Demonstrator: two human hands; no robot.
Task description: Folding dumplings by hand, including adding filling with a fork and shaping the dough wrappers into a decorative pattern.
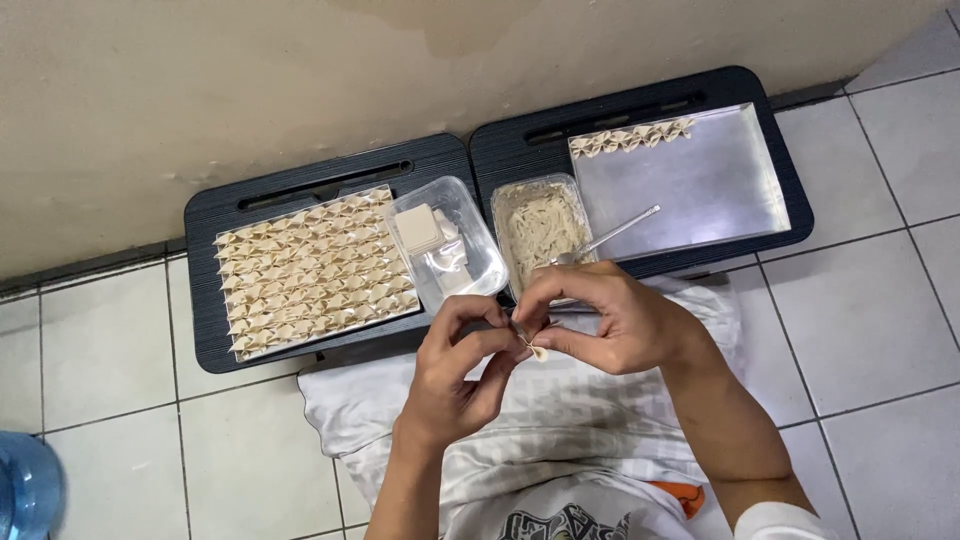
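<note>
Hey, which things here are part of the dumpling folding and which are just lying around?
In use:
left hand and right hand, pinching a dumpling
wrappers in a clear tub
filling tub with a spoon
full tray of folded dumplings
steel tray with one row

Lying about:
blue bottle

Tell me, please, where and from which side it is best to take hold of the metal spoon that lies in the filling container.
Probably by the free handle end of the spoon, coming from the right, above the metal tray. The handle slants up and right, clear of the filling container, while the bowl end is hidden behind the right hand.
</note>
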